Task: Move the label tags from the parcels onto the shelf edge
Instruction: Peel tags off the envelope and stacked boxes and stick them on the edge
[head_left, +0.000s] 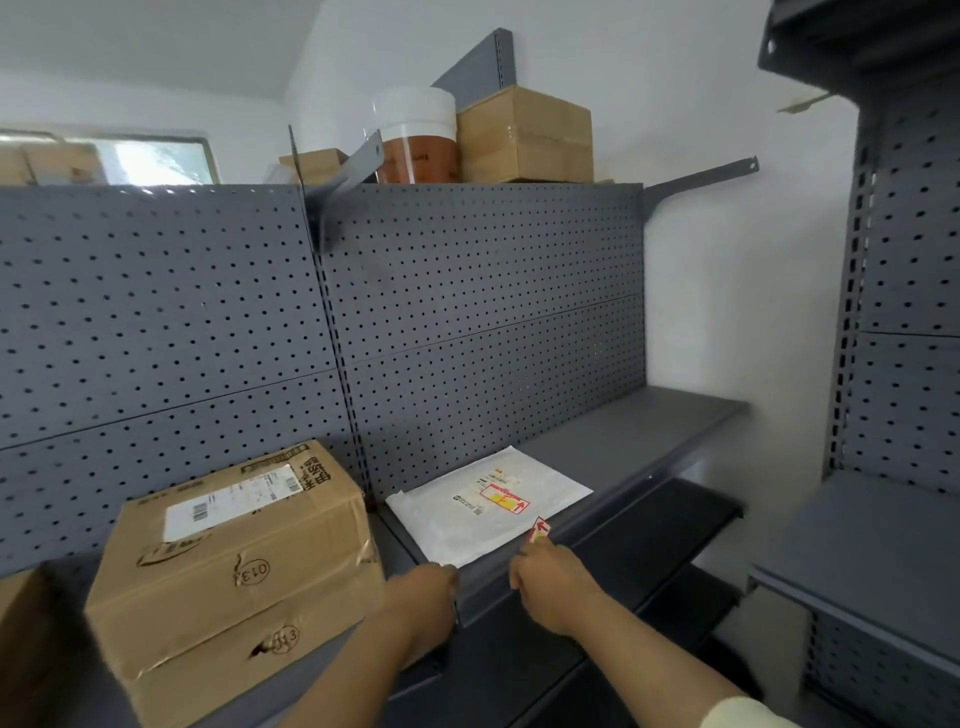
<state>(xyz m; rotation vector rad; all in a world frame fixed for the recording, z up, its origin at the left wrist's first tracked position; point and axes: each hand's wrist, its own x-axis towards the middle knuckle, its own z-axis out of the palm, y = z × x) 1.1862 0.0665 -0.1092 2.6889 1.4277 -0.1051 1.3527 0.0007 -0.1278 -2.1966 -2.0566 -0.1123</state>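
Observation:
A white flat mailer parcel (483, 506) lies on the grey shelf, with a white, red and yellow sticker on its top. My right hand (553, 579) pinches a small red and yellow label tag (539, 530) just above the shelf's front edge (613, 525), beside the mailer's front right side. My left hand (423, 605) rests at the mailer's front left corner on the shelf edge; whether it grips the corner is unclear. A brown cardboard box (234, 566) marked 013 stands to the left, with a white shipping label on top.
Grey pegboard (467, 322) backs the shelf. Lower grey shelves (670, 525) step out below. Another shelving unit (893, 415) stands at the right. Cardboard boxes (524, 135) and a white-lidded tub (415, 137) sit on top. Part of another box (21, 649) shows at the far left.

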